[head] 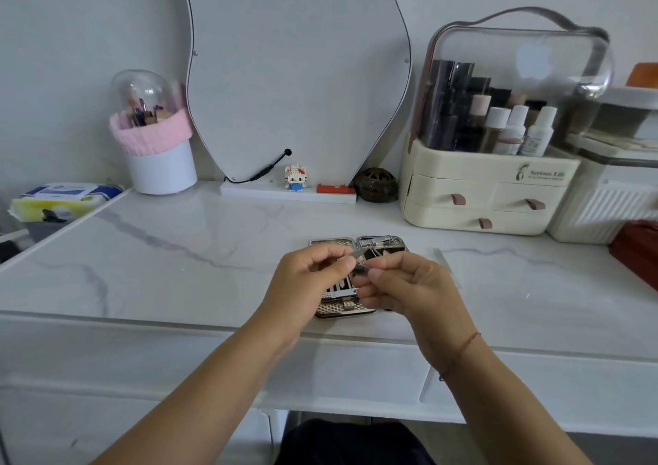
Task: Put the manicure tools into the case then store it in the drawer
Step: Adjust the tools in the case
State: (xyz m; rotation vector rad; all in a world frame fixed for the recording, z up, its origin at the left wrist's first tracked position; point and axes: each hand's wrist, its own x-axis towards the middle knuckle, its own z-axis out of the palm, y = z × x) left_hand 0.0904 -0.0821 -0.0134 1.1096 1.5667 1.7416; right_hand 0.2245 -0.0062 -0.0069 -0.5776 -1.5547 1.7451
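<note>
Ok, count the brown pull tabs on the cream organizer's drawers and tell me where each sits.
3. Upper left drawer's tab, upper right drawer's tab, and the wide bottom drawer's tab. None seem hidden.

White marble vanity (pixel 178 261) (grey-veined), curvy mirror (pixel 299 72), grey wall (pixel 71 30).

At the wrist of my right hand (pixel 416 286) I record one thin red cord bracelet (pixel 469 342) with a small dark knot or bead at its lower end, both forearms (pixel 213 375) bare, and dark clothing (pixel 356 443) over my lap.
</note>
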